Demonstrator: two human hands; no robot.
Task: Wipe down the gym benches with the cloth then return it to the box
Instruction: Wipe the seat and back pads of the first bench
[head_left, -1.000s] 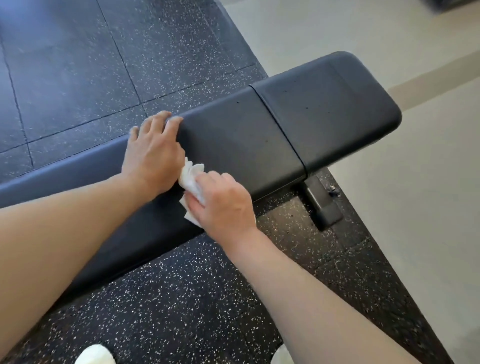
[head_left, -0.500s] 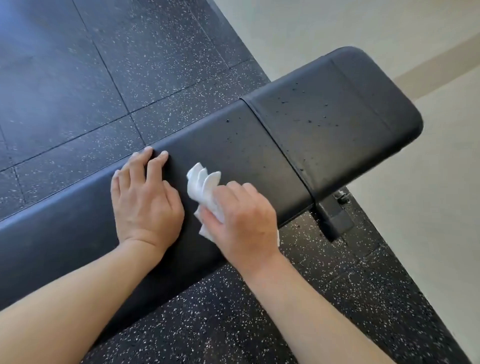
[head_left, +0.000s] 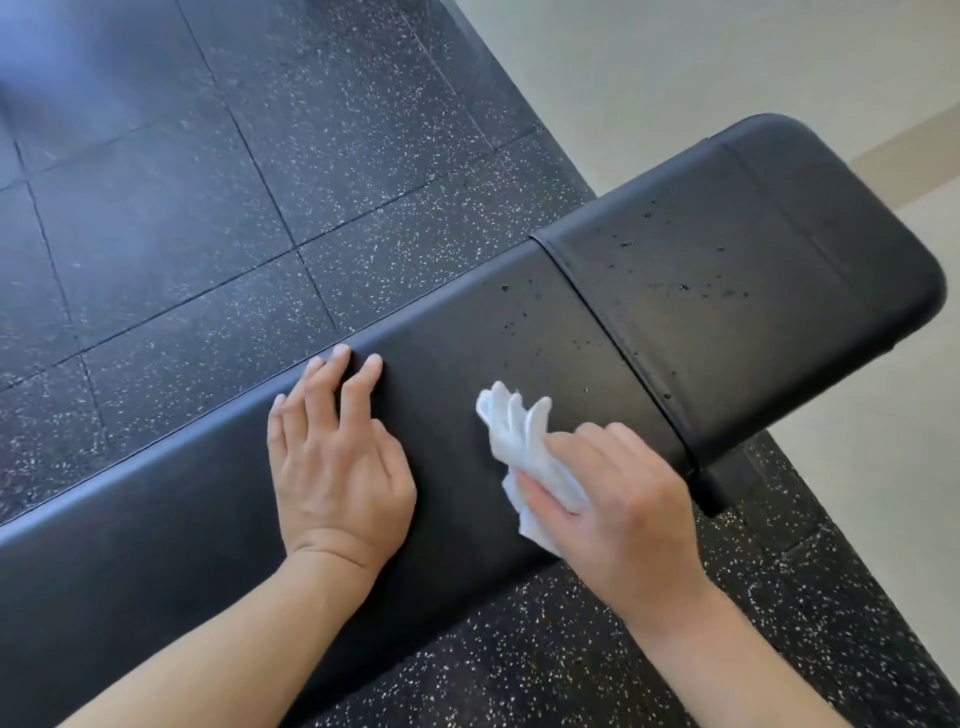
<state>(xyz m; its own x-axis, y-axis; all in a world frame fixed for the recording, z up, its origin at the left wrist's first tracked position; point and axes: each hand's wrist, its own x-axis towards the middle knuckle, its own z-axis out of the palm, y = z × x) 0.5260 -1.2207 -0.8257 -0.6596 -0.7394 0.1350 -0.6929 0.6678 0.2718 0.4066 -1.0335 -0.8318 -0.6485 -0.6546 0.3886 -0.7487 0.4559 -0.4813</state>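
Cloth (head_left: 524, 447) bunched in right hand (head_left: 618, 499), tip pointing up-left

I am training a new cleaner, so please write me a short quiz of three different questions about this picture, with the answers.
1. True or false: the left hand lies flat on the bench.
2. Which hand grips the white cloth? A) left hand B) right hand C) both hands
3. Fill the gap: the droplets lie on the two pads on either side of the ____ between them.

Key
1. True: its fingers are straight, and it holds nothing.
2. B: the right hand holds it bunched against the pad.
3. seam: droplets speckle both pads beyond the cloth, so that area looks not yet wiped.
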